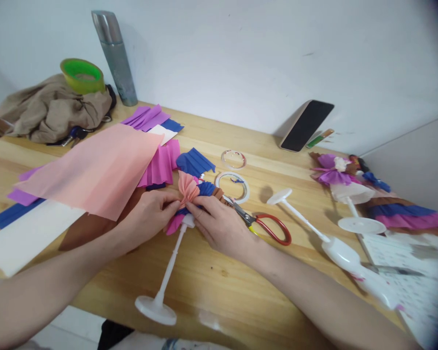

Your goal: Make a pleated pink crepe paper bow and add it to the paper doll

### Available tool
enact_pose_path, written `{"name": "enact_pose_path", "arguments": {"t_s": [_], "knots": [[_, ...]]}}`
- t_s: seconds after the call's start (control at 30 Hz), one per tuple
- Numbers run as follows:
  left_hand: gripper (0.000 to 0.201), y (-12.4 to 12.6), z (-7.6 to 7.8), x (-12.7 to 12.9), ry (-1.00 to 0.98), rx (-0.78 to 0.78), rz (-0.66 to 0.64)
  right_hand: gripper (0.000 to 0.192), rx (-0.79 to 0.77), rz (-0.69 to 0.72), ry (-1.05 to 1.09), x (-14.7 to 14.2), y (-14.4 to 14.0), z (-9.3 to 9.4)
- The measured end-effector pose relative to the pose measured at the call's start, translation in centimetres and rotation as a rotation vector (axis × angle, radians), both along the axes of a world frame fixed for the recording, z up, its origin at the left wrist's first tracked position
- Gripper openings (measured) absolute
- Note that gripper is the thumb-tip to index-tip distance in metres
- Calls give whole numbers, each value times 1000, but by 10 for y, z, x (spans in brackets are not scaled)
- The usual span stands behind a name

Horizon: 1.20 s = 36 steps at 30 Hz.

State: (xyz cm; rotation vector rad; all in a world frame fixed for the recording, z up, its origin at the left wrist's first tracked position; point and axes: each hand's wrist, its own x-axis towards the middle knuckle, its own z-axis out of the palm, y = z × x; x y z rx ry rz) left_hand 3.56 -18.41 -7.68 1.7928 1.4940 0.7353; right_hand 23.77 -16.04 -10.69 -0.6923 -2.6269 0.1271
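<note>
Between my two hands a gathered piece of peach crepe paper fans out upward. My left hand pinches its lower edge with thumb and forefinger. From the other side, my right hand grips the same gathers with closed fingers. Ruffles of blue crepe paper and brown and magenta ones sit around it, at the top of a white plastic stand. That stand leans toward me, its round base near the table's front edge. Scissors with red handles lie just beyond my right hand, their tips hidden.
Crepe paper sheets are piled at left, below a brown cloth and green tape roll. A bottle and phone stand by the wall. Two tape rings lie mid-table; another white stand lies right, near paper-dressed figures.
</note>
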Motion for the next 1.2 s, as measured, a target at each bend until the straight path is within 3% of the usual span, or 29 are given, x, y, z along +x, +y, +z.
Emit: {"name": "enact_pose_path", "arguments": {"t_s": [0.17, 0.6, 0.77, 1.0, 1.2], "knots": [[22, -1, -4, 1, 74, 92, 59, 34, 13, 0, 0, 0, 0, -1], [19, -2, -9, 2, 225, 141, 53, 32, 23, 7, 13, -1, 0, -1], [18, 0, -16, 0, 174, 325, 42, 32, 17, 9, 18, -1, -1, -1], [18, 0, -17, 2, 58, 270, 13, 33, 16, -2, 9, -1, 0, -1], [8, -6, -12, 8, 151, 281, -7, 33, -30, 10, 39, 0, -1, 1]]}}
